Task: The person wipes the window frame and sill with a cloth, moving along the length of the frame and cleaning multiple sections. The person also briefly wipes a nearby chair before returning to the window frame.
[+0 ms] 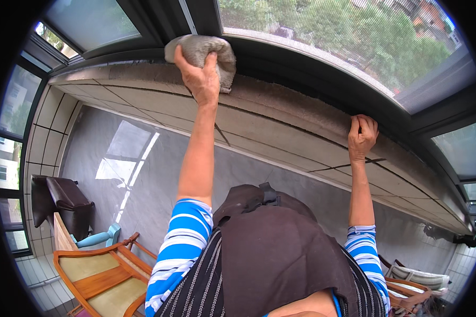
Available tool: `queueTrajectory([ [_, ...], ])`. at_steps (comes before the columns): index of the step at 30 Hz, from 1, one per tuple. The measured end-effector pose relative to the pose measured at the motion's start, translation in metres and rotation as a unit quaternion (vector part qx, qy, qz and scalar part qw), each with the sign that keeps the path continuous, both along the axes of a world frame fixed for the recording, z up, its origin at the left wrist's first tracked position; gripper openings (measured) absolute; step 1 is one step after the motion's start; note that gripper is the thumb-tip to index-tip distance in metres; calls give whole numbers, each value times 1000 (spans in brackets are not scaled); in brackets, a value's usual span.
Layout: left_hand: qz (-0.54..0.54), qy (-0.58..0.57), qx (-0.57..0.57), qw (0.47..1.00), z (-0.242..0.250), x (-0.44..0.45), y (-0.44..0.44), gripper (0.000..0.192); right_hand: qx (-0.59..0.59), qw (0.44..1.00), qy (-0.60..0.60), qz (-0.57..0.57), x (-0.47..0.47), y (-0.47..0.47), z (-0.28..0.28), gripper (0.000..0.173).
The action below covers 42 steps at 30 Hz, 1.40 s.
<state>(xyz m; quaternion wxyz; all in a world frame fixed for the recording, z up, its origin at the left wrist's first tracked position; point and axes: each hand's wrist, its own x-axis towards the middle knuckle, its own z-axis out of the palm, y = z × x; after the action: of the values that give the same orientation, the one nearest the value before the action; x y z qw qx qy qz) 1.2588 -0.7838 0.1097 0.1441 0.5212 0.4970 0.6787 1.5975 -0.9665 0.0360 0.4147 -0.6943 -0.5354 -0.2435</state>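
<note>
My left hand (200,77) grips a folded grey cloth (206,47) and presses it against the dark window frame (261,59), just above the sill. Part of the cloth hangs down over the edge of the stone sill (277,95). Farther right, my right hand (363,132) rests on the sill's edge with its fingers curled over it at the foot of the frame. No object shows in that hand. Behind the frame is a window screen (333,47), with green trees beyond it.
Below the sill runs a tiled wall (261,126) down to a grey floor (162,158). A wooden chair (103,277) stands at lower left, near a dark brown leather seat (69,198) and a turned blue leg (99,237). Another cushioned chair (412,281) is at lower right.
</note>
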Motion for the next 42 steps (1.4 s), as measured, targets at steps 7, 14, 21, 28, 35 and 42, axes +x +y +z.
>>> queueTrajectory([
  [7, -186, 168, 139, 958, -18, 108, -63, 67, 3, 1000, -22, -10, 3, 3, -5, 9],
  [14, -334, 223, 209, 892, -26, 195, -114, 71, -20, 999, -28, 21, 18, -8, -13, 12],
  [21, -73, 372, 265, 887, -19, 65, -25, 52, 28, 999, 26, 24, 11, -5, -8, 10],
  [28, 115, 249, 268, 923, 69, -58, 25, 68, 15, 999, -13, -31, 5, 1, -6, 10],
  [35, 93, 302, 272, 909, 79, -48, 62, 69, 18, 999, -25, -29, 5, 3, -7, 11],
  [42, -17, 356, 125, 926, -23, -7, 0, 75, -2, 998, -42, -49, 3, 5, -6, 9],
])
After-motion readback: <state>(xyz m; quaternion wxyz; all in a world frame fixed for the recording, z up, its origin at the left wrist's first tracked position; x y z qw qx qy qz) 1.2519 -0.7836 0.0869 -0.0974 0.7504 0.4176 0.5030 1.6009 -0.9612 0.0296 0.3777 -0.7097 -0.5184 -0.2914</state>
